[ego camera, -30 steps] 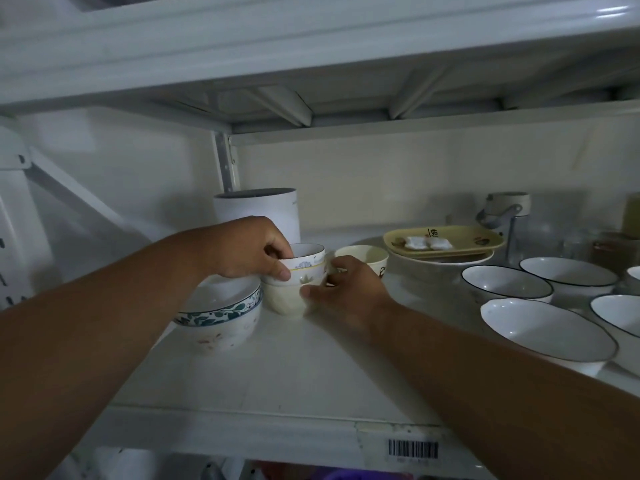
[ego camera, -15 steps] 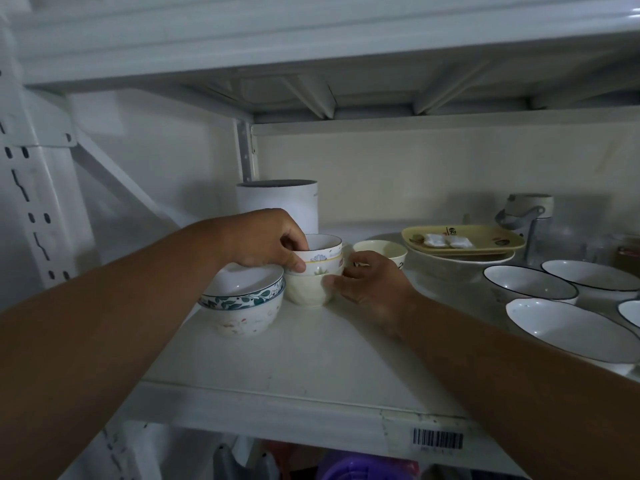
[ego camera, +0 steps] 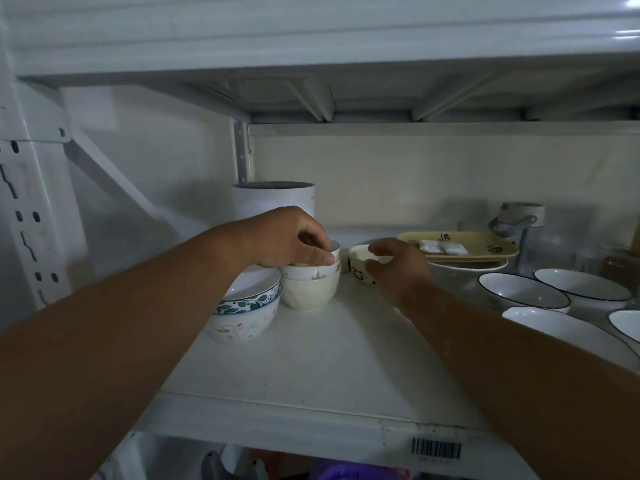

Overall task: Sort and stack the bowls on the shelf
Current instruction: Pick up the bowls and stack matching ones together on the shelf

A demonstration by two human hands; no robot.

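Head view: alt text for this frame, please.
On a white shelf, the left hand grips the rim of a stack of small bowls while the right hand closes on a panda bowl beside it. Black-rimmed white bowls sit to the right.

The near middle of the shelf (ego camera: 311, 368) lies bare — open passage from the front edge. Left, two bowl stacks (ego camera: 304, 289) crowd together; a white canister (ego camera: 273, 199) blocks behind. Right — black-rimmed bowls (ego camera: 523, 292) fill the surface.
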